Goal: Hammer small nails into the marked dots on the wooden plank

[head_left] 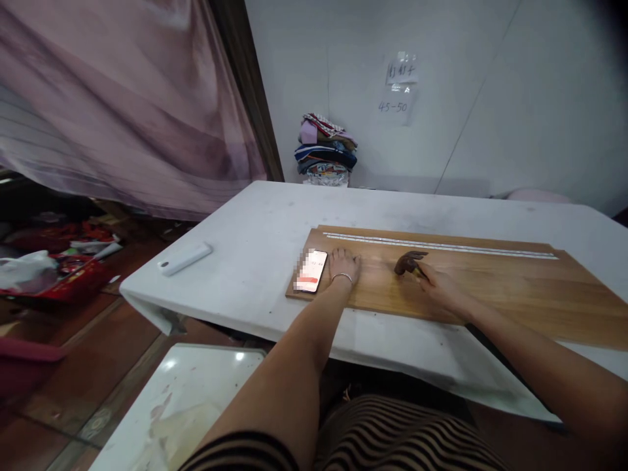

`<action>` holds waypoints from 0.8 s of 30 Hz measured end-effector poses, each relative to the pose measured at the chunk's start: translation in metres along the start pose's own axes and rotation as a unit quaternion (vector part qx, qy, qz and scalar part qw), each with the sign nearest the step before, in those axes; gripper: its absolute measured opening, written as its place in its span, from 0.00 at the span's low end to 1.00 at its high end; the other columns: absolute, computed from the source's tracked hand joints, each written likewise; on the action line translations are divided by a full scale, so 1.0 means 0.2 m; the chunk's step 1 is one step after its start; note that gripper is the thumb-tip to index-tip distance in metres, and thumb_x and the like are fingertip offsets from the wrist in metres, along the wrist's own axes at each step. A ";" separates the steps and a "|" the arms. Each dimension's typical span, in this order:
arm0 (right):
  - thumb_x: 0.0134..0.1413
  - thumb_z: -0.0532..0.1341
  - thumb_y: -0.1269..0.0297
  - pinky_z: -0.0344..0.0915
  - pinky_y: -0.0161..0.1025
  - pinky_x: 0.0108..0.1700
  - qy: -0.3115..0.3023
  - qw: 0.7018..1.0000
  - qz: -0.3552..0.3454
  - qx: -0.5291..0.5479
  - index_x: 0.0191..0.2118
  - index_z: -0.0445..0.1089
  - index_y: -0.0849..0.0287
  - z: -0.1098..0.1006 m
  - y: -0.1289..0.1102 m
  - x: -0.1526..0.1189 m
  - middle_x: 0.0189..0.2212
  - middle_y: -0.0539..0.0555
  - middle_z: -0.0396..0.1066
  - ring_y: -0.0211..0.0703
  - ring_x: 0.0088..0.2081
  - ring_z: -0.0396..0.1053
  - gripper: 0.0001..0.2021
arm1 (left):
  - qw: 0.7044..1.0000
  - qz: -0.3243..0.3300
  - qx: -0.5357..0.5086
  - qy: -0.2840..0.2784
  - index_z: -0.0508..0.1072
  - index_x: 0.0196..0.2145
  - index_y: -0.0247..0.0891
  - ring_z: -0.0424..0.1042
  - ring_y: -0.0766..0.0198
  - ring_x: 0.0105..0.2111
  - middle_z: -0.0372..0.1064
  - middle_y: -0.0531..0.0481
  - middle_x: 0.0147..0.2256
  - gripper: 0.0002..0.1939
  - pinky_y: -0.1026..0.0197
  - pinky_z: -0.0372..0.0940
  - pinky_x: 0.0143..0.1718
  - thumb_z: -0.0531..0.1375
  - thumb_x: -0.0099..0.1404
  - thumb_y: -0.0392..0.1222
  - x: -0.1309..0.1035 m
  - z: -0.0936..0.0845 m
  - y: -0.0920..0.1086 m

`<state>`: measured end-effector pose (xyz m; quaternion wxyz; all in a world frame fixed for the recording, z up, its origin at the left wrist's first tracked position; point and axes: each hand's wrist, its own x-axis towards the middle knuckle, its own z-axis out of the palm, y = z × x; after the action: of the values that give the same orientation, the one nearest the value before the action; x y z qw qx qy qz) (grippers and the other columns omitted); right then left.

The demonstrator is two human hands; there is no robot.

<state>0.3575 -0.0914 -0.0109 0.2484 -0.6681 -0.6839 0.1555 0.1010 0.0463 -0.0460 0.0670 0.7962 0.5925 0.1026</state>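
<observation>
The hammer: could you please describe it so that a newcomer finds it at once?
On the white table lies a long wooden board. Over it, the right hand grips the hammer. Unlike the bright-screened phone beside the left hand, it has a dark, curved head.

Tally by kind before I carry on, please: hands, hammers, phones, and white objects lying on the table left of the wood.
Left hand and right hand: 2
Hammer: 1
Phone: 1
White object on the table, left of the wood: 1
Total: 5
</observation>
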 end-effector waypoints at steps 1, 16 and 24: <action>0.65 0.60 0.62 0.75 0.47 0.50 0.002 1.000 -0.002 0.001 0.54 0.80 0.56 0.00 0.00 0.00 0.44 0.62 0.86 0.57 0.45 0.82 0.17 | 1.000 -0.003 -0.002 0.001 0.79 0.62 0.31 0.67 0.43 0.67 0.74 0.31 0.64 0.26 0.45 0.59 0.71 0.50 0.84 0.49 0.00 0.00 0.00; 0.65 0.61 0.64 0.75 0.50 0.54 -0.015 1.000 0.022 -0.004 0.59 0.79 0.57 -0.02 0.01 0.03 0.51 0.63 0.85 0.60 0.50 0.81 0.19 | 1.000 -0.012 0.010 -0.004 0.78 0.62 0.32 0.67 0.42 0.66 0.74 0.31 0.63 0.26 0.44 0.59 0.70 0.51 0.83 0.52 0.01 -0.02 0.00; 0.67 0.60 0.67 0.74 0.51 0.59 -0.023 0.999 0.028 0.009 0.60 0.78 0.55 -0.02 -0.03 0.01 0.54 0.61 0.85 0.59 0.55 0.81 0.19 | 1.000 -0.013 0.020 -0.010 0.78 0.63 0.31 0.67 0.41 0.67 0.73 0.29 0.64 0.27 0.45 0.59 0.70 0.49 0.83 0.51 0.02 -0.04 0.01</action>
<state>0.3550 -0.0898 -0.0041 0.2342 -0.6806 -0.6694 0.1840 0.1011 0.0492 -0.0370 0.0581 0.7904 0.6043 0.0815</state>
